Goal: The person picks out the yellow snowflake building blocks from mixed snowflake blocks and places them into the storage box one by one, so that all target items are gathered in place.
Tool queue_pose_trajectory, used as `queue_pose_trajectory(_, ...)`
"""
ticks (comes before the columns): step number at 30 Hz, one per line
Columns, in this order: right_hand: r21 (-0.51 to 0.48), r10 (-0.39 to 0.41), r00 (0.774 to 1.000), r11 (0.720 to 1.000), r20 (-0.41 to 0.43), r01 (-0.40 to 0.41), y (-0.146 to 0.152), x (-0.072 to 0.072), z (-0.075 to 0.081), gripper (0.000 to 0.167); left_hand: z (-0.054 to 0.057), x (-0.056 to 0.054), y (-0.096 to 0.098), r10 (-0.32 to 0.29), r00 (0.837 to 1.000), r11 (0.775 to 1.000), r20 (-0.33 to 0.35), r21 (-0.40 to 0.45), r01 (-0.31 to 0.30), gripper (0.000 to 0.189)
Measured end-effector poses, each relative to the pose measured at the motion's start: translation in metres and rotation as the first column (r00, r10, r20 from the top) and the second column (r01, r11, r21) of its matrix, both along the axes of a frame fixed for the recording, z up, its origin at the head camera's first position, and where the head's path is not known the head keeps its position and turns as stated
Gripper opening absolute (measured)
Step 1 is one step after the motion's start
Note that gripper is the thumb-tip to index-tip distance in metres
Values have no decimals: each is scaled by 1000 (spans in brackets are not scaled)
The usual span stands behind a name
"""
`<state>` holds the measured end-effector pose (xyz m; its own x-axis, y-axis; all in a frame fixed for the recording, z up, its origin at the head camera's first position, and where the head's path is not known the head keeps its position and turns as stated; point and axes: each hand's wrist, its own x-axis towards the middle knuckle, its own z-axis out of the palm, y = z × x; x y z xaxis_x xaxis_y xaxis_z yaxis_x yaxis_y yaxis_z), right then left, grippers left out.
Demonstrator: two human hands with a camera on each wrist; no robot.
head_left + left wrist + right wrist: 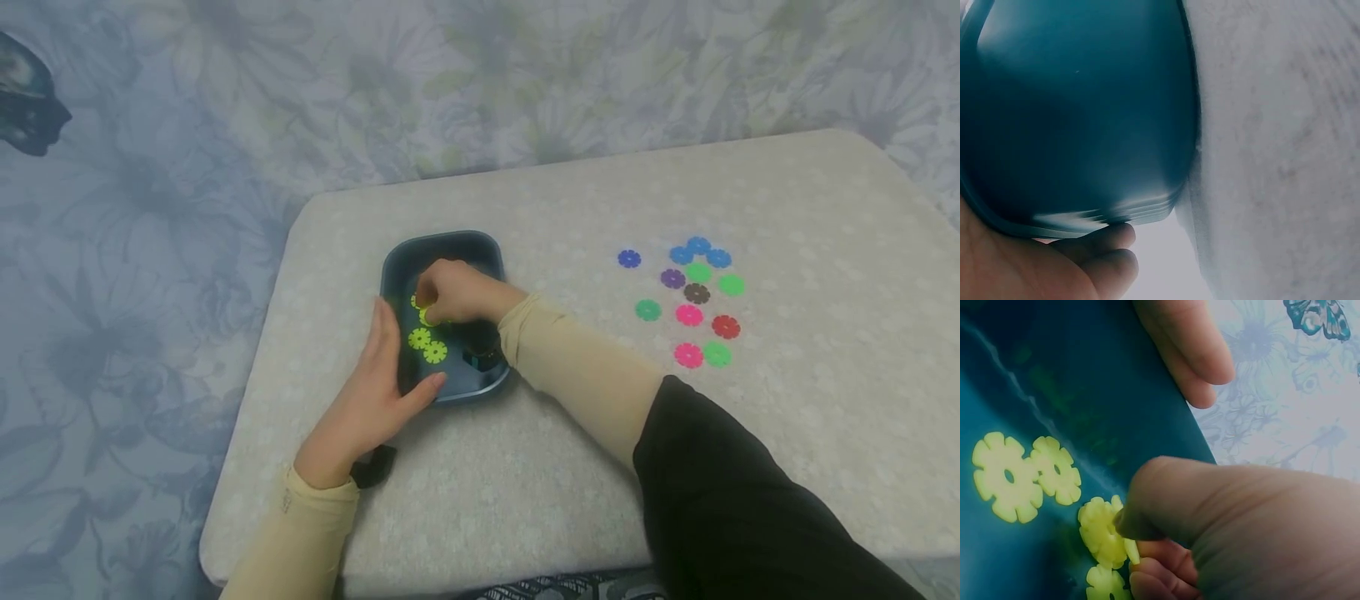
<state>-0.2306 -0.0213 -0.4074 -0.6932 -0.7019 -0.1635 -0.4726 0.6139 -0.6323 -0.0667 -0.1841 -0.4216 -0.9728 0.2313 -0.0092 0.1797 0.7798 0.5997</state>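
A dark blue-green tray (pixel 450 379) sits at the left of the table. My left hand (pixel 363 404) holds its near-left corner, the thumb over the near rim and the fingers along the left wall. In the left wrist view, fingertips press the outside of the tray (pixel 1085 125). My right hand (pixel 461 292) reaches inside, pinching a yellow flower-shaped disc (pixel 1104 531) between thumb and fingers. Close beside it another yellow disc (pixel 1107 583) partly shows. Two more yellow discs (pixel 1007 477) lie touching on the tray floor.
Several loose flower-shaped discs lie right of the tray, among them blue (pixel 699 245), green (pixel 731 285), brown (pixel 696 293), pink (pixel 689 315) and red (pixel 726 326). A light patterned cloth covers the table (pixel 525 492). Flowered wallpaper (pixel 540 83) rises behind it.
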Motion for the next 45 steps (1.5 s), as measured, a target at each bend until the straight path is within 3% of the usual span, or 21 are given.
queue_pose_trajectory(21, 71, 55, 997, 996, -51, -51, -3, 3, 0, 37, -1, -1, 0, 1, 1000, 1000, 1, -11, -1, 114)
queue_pose_trajectory(30, 9, 55, 995, 998, -84, -55, -1, 6, 1, 35, 0, -1, 0, -12, 1000, 1000, -8, -11, 12, 114)
queue_pose_trajectory(35, -107, -12, 996, 994, -90, 2, 2, 5, 1, 32, -2, -1, 0, -14, 1000, 1000, 4, -4, 14, 114)
queue_pose_trajectory(40, -306, -122, 993, 945, -3, 115, 13, 5, 17, 29, -4, -2, 0, -16, 1000, 1000, -3, 10, 16, 114)
queue_pose_trajectory(45, -462, -128, 988, 873, 91, 156, 37, 7, 36, 29, -2, -1, 0, -15, 1000, 1000, -21, 15, 16, 113)
